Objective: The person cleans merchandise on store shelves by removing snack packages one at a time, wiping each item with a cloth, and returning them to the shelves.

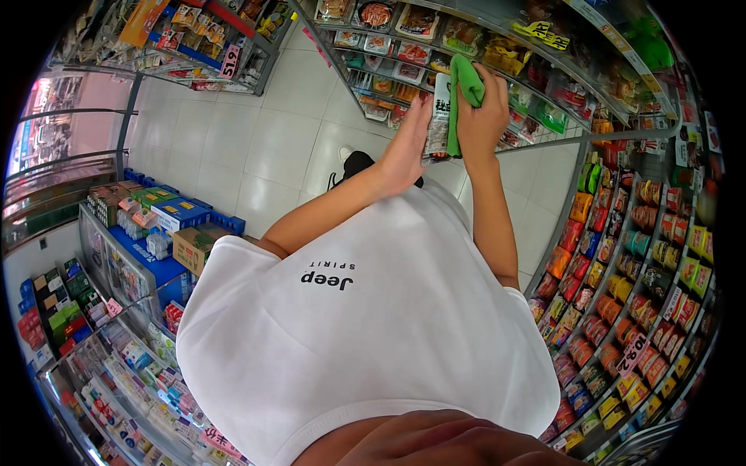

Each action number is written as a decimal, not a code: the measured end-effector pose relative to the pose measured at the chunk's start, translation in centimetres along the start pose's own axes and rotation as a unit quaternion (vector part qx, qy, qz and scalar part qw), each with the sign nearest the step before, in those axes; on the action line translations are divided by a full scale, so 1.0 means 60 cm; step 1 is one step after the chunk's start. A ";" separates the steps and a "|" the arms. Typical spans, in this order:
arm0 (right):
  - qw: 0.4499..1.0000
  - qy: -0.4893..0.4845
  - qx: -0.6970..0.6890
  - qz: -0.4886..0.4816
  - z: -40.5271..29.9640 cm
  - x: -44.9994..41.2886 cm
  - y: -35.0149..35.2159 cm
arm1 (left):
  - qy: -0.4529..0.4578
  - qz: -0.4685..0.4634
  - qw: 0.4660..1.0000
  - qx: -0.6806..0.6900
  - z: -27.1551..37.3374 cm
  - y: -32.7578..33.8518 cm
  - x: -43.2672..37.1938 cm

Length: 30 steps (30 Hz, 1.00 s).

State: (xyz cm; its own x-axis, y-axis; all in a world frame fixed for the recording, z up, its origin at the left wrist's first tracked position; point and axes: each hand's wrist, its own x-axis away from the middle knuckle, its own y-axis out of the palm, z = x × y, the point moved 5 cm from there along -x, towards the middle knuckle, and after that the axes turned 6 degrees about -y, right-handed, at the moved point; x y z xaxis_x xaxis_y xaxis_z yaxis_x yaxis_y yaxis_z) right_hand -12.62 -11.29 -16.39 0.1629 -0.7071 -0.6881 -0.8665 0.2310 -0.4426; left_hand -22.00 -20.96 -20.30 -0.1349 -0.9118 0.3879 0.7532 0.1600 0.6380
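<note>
A flat plastic food packet (pixel 438 119) with dark printed writing is held upright in front of my chest. My left hand (pixel 408 145) supports it along its left side, fingers straight and pointing away from me. A folded green cloth (pixel 456 110) is gripped in my right hand (pixel 485 113) and lies against the packet's right side. Part of the cloth bunches up over the packet's top corner. Just beyond my hands stands a shelf rack (pixel 379 52) with rows of packaged foods, several in clear-topped trays.
Racks of instant noodles (pixel 618 285) line my right side. On my left are stacked drink cartons (pixel 180 215) and shelves of small boxed goods (pixel 134 373). Another snack rack (pixel 198 41) stands ahead left. Pale floor tiles (pixel 280 128) run between them.
</note>
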 end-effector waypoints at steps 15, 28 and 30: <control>0.989 -0.046 -0.128 -0.064 -0.069 0.083 0.008 | -0.014 0.034 0.986 0.163 0.007 -0.039 -0.011; 0.749 0.470 -0.467 -0.010 0.013 0.111 0.030 | 0.141 0.063 0.985 -0.077 0.066 -0.084 -0.014; 0.746 0.473 -0.469 -0.015 0.036 0.119 0.029 | 0.153 0.050 0.981 -0.106 0.078 -0.092 -0.012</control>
State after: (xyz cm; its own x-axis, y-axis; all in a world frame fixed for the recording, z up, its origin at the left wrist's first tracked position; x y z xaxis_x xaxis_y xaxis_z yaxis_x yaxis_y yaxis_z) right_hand -11.94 -14.49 -23.29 0.1668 -0.9603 0.2236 -0.8902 -0.0492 0.4528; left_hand -29.06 -19.43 -20.96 0.1213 -0.9718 0.2020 0.8739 0.2011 0.4426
